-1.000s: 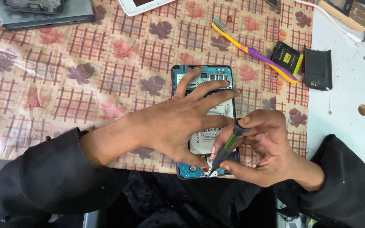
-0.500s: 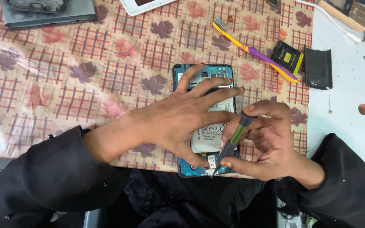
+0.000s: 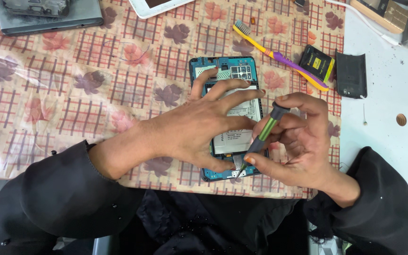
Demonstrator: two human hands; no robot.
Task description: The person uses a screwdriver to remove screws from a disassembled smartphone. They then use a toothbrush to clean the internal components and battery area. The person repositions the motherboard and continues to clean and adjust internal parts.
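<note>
Device: I see an opened phone (image 3: 225, 71) with teal inner frame and back cover off, lying flat on the desk's (image 3: 393, 141) patterned cloth (image 3: 72, 94), just right of centre.
Tool: green-and-black screwdriver (image 3: 264, 133), tilted, tip down on the device's lower edge at about 6 o'clock.
Right hand (image 3: 303, 146): closed around the screwdriver, fingers curled about its shaft and cap.
Left hand (image 3: 199, 130): open, fingers spread, pressing flat on the device's middle.
Toothbrush (image 3: 279, 54): yellow and purple, at 1 o'clock from the device, near it.
Battery (image 3: 317, 63): small black and yellow block, touching the toothbrush's far side.
Black cover (image 3: 351, 74): at 2 o'clock, just beside the battery.
Grey device (image 3: 48, 16): at 10 o'clock, well apart.
</note>
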